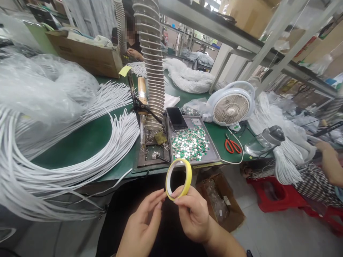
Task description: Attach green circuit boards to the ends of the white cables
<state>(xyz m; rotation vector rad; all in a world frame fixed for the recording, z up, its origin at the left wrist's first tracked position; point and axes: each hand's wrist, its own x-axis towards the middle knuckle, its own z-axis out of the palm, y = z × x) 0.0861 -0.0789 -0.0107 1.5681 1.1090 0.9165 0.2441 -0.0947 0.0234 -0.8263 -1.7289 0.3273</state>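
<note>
A roll of yellow tape (187,176) stands upright in front of me, below the table edge. My right hand (194,216) pinches its lower rim between thumb and fingers. My left hand (143,225) is beside it, fingers curled, with fingertips touching the roll's lower left edge. Behind the roll lies a metal tray (213,153) with several small green and silver chips (190,142) and a black phone (177,118).
A soldering iron on a stand (142,103) sits left of the tray. Bundles of white cables (80,157) cover the green table. A small fan (232,107), red scissors (232,145), cardboard boxes and a red stool (278,194) are around. Another person's arm (329,160) shows at right.
</note>
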